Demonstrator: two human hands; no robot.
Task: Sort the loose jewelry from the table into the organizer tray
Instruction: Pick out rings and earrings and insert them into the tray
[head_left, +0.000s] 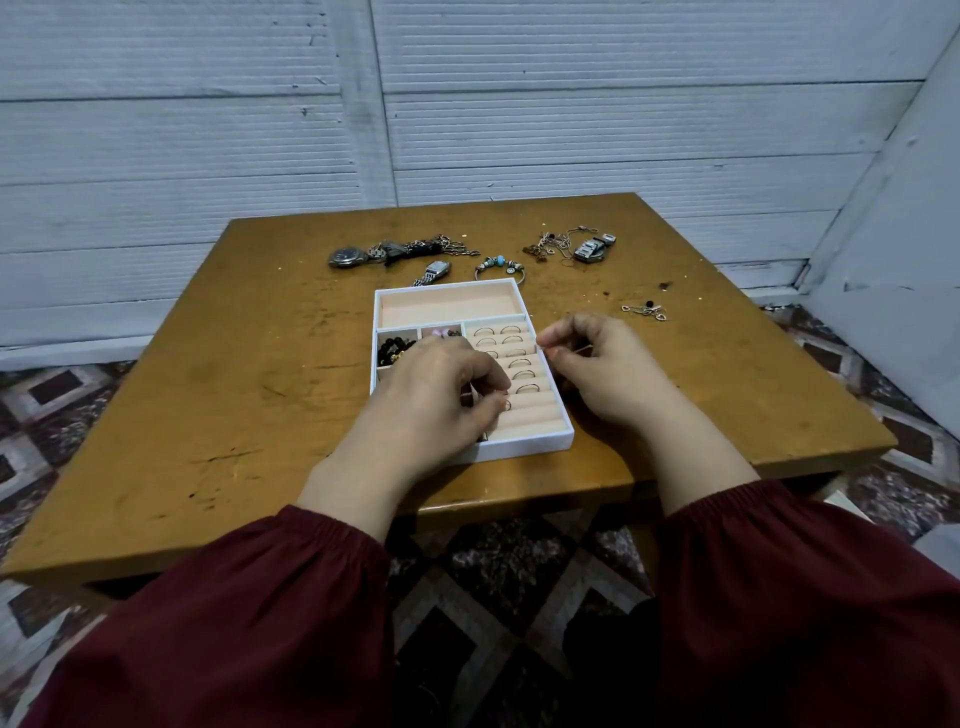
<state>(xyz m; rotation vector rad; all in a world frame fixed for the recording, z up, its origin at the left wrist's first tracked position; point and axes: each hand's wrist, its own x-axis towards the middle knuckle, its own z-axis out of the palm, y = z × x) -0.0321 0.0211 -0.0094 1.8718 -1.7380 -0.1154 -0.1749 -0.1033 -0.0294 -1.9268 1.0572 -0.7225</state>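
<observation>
**While Bent Over the Organizer Tray (519, 449)**

While working at the tray's near end, holds the left hand (441, 400) low over the ring rolls, fingers curled and tips drawn together against the padding. Cannot tell whether anything sits in that pinch. Pinches a thin pale piece (575, 352) between thumb and forefinger of the right hand (602, 369), just off the tray's right wall, with the other fingers tucked in. Too fine to name.

Between the two hands and just beyond the left fingertips: rings (511, 353) standing in the slots, row after row. Beyond the left knuckles, black beads (395, 349) in a small compartment, with a long compartment farther off.

Well beyond the left hand, on the table (208, 364): a dark watch (345, 256) touching a heap of chains (431, 245), then a silver watch (437, 270) and a charm bracelet (500, 264) just beside the tray's far wall. Well beyond the right hand, a tangle of chains (553, 244) with a metal watch band (592, 248). Nearer, just past the right knuckles and outward, small charms (644, 310) lying apart from the rest.

Behind both wrists, dark red sleeves (260, 597) gathered at the cuff.
</observation>
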